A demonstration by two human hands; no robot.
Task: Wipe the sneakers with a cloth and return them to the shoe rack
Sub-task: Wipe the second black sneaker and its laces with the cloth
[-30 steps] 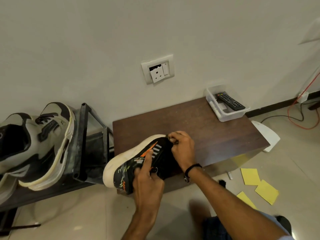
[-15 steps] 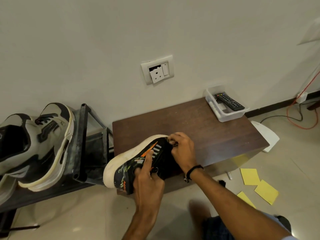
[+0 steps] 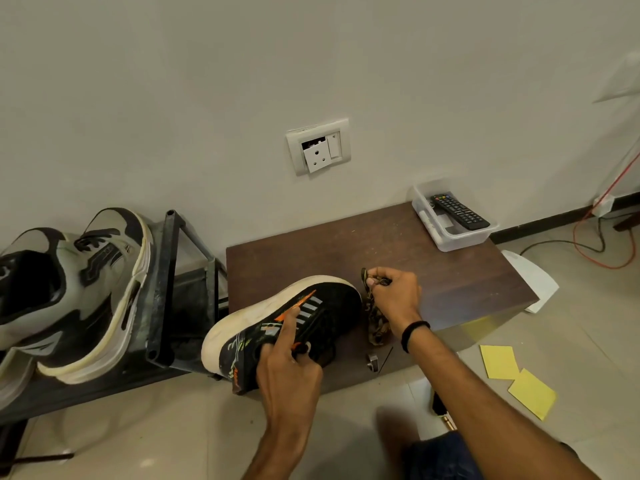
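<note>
A black sneaker [image 3: 322, 303] with a white sole and orange marks lies on its side at the front left of the low brown table [image 3: 433, 271]. My left hand [image 3: 289, 362] grips it at the opening, index finger stretched along its side. Just right of the sneaker's toe, my right hand [image 3: 394, 292] pinches a dark patterned cloth [image 3: 375, 323] that hangs down from the fingers. Two grey and black sneakers [image 3: 79, 285] sit on the dark metal shoe rack [image 3: 166, 292] at the left.
A clear plastic bin [image 3: 460, 237] holding a remote stands at the table's back right corner. Yellow paper squares [image 3: 519, 379] lie on the tiled floor at the right. Red and black cables [image 3: 595, 251] run along the wall. A wall socket [image 3: 318, 150] is above the table.
My right hand has drawn away from the sneaker's toe to the right, and the cloth now hangs free beside the shoe. My left hand keeps its hold.
</note>
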